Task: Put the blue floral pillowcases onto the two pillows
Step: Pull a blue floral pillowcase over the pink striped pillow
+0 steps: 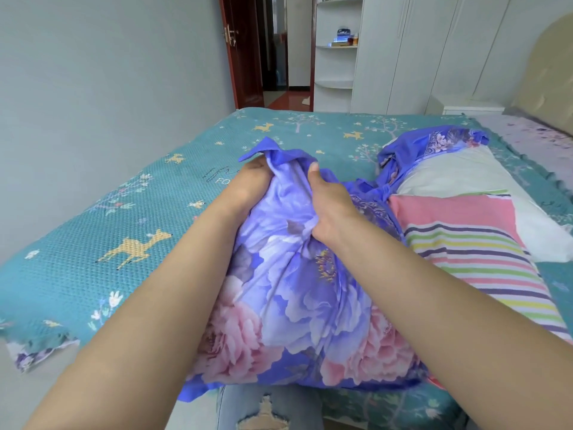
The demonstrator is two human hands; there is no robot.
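The pillowcase (pixel 297 293) is smooth, faintly shiny printed cloth, creased where gathered. The bedspread (pixel 93 237) is matt cloth with a bumpy waffle weave. The striped pillow (pixel 471 243) looks like plain matt cotton. The door (pixel 245 57) is glossy wood.

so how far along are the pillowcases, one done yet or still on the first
Nearly done: the first pillow sits inside a blue floral pillowcase. In hand: the left hand and right hand grip bunched fabric at its far end. Left: the striped pillow lies bare on the bed, with the second pillowcase crumpled beside it.
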